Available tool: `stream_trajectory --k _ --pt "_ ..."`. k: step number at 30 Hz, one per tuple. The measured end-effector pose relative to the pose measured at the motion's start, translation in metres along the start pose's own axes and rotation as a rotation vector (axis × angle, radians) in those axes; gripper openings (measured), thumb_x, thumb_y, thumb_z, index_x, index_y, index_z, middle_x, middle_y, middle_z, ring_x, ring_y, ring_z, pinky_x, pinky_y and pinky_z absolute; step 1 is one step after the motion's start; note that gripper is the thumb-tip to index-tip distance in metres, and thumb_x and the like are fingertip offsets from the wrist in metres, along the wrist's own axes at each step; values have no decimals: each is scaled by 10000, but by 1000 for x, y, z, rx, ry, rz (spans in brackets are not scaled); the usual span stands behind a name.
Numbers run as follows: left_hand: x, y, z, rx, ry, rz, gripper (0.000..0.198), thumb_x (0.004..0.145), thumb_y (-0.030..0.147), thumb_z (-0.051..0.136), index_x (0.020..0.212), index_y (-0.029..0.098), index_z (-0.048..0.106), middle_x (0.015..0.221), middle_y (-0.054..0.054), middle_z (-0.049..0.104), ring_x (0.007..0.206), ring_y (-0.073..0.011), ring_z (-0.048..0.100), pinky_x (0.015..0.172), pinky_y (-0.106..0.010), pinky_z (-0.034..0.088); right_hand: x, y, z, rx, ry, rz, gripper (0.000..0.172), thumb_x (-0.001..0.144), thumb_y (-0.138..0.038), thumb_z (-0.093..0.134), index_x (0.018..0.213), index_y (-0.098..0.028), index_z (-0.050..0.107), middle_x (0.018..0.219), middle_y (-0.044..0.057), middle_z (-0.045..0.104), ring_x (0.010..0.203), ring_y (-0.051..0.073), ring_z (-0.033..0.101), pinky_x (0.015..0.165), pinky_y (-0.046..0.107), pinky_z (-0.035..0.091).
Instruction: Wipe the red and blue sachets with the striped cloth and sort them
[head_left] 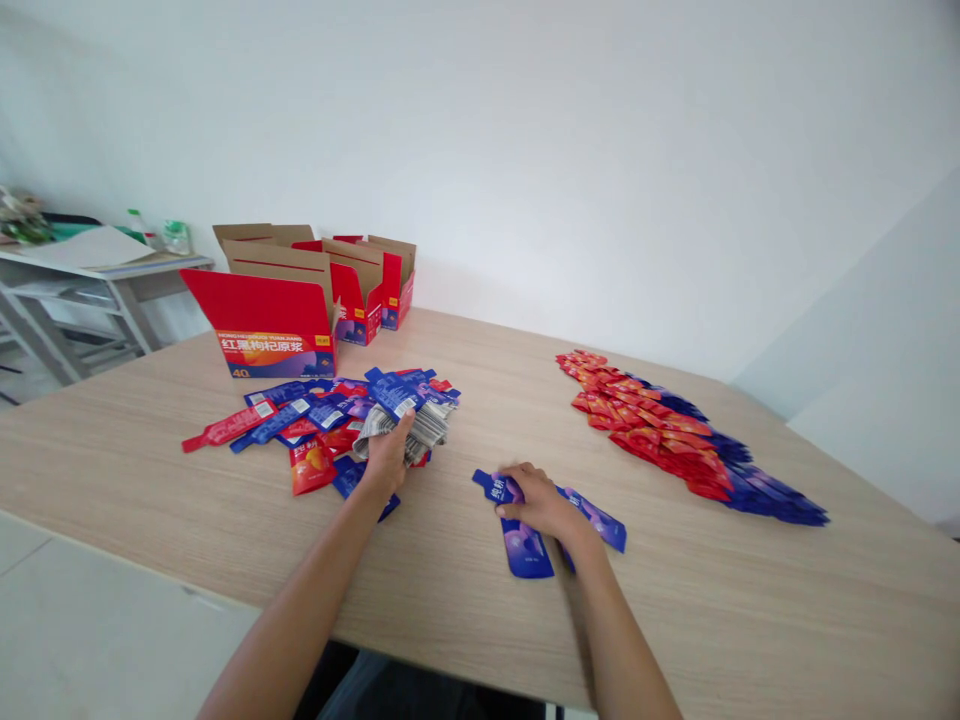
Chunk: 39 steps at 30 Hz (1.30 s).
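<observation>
My left hand [387, 456] is closed on a crumpled grey-and-white striped cloth [431, 425], with its thumb on top. A blue pouch [391, 393] lies over the cloth, and a loose pile of red and blue pouches spreads to the left, including a red pouch [311, 466]. On the bare tabletop to the right, my right hand [534, 499] has its fingers curled over a flat blue pouch with a narrow neck [527, 550]. Another blue pouch [604, 520] sticks out beyond the right wrist, partly hidden by it.
Several open red cartons, the nearest one [274, 325] largest, stand at the back left. Overlapping rows of red pouches [660, 430] and blue pouches [776, 495] lie at the right. A side desk [112, 268] holds paper and bottles. The wooden table [480, 640] ends near my lap.
</observation>
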<state>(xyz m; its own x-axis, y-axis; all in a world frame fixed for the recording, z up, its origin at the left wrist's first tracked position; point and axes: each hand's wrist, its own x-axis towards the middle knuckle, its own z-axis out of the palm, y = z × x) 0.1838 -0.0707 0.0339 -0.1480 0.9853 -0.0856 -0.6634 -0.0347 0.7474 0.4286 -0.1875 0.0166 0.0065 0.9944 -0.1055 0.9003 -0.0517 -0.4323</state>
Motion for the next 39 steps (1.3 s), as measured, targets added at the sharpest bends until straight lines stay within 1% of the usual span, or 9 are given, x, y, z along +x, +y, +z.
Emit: stream_trajectory --k 7,12,16,20,26,29,33,37,39 --pt "-3 -6 0 37 123 -118 300 811 343 799 1026 217 631 936 -18 744 743 -147 736 718 -282 624 8 -2 6 20 166 125 953 631 -346 869 1489 -212 475 1244 150 617 1180 353 545 997 431 382" --pt "-8 -3 5 -63 128 -263 153 873 234 732 976 203 623 832 15 738 660 -124 721 708 -258 619 11 6 8 169 324 152 561 652 -304 827 1182 -199 676 996 89 711 969 289 645 821 336 431" --pt "-17 3 10 -91 51 -385 60 922 204 636 932 151 663 796 -37 753 648 -157 729 699 -294 627 11 11 1 302 465 122 166 745 -380 728 788 -232 665 710 15 655 740 230 607 694 304 396" --pt "-29 8 13 -123 -55 -469 96 893 214 641 923 137 690 813 -75 770 698 -212 751 732 -360 633 10 9 -9 501 636 72 461 804 -631 623 590 -248 481 539 -36 476 586 176 459 588 285 360" --pt "-43 3 10 -136 -277 -674 257 873 320 649 1011 111 708 897 -136 784 893 -300 758 899 -484 590 10 -13 -7 849 796 27 580 870 -809 419 743 -246 476 604 -57 478 522 129 423 533 252 389" --pt "-54 -4 6 -114 -418 -757 301 871 349 654 1056 120 714 935 -145 785 991 -325 740 970 -495 549 11 -25 2 927 807 23 534 915 -756 404 803 -244 508 599 -67 477 502 128 424 516 249 385" --pt "-68 -12 1 -91 -599 -857 360 851 399 681 1088 132 716 972 -157 777 1061 -354 715 997 -518 519 12 -36 12 932 829 6 442 874 -656 580 861 -214 593 670 -47 533 619 141 488 610 259 421" --pt "-75 -14 -1 -113 -748 -825 377 794 334 745 1113 137 704 993 -156 770 1079 -362 705 1005 -526 502 11 -40 11 919 869 28 528 843 -602 635 1164 -188 564 621 -86 487 577 142 477 584 258 397" --pt "-78 -16 -1 -123 -811 -819 416 770 300 762 1152 151 690 1012 -145 770 1065 -347 712 1009 -521 496 10 -42 9 879 910 36 542 843 -588 637 1194 -187 537 619 -91 483 566 140 480 575 259 398"
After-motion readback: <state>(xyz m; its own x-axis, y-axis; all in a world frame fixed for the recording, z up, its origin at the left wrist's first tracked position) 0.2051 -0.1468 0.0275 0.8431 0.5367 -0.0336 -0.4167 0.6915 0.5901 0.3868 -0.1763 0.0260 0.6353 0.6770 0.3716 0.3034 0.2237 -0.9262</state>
